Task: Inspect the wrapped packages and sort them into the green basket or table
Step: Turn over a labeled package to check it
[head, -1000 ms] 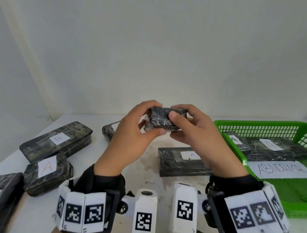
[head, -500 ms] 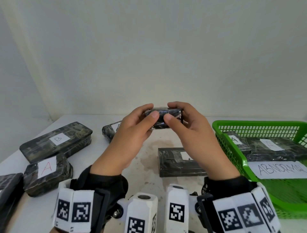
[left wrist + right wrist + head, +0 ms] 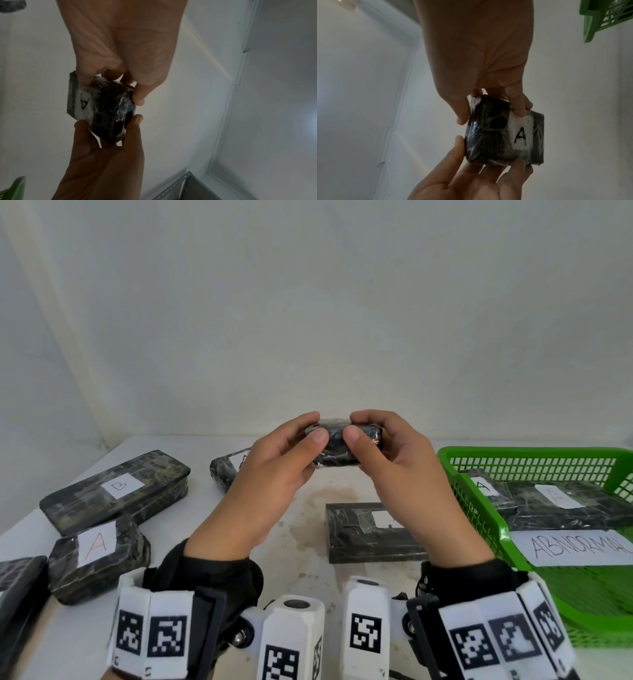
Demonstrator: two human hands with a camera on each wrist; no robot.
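Both hands hold one small dark wrapped package (image 3: 337,451) up above the middle of the table. My left hand (image 3: 313,428) pinches its left end, thumb on the near face and fingers over the top. My right hand (image 3: 358,426) pinches the right end the same way. In the left wrist view the package (image 3: 106,115) shows a white label marked A (image 3: 84,105). The right wrist view shows the same package (image 3: 489,135) and label (image 3: 520,136) facing away from me. The green basket (image 3: 534,451) stands at the right.
The basket holds two A-labelled packages (image 3: 561,501) and an ABNORMAL sign (image 3: 579,546). On the table (image 3: 301,542) lie a B package (image 3: 116,491), an A package (image 3: 99,559), another at the left edge (image 3: 17,594), one behind my left hand (image 3: 224,470) and one under my right wrist (image 3: 363,535).
The package has been turned in my hands and lifted slightly. Both thumbs have shifted onto its near face, close together.
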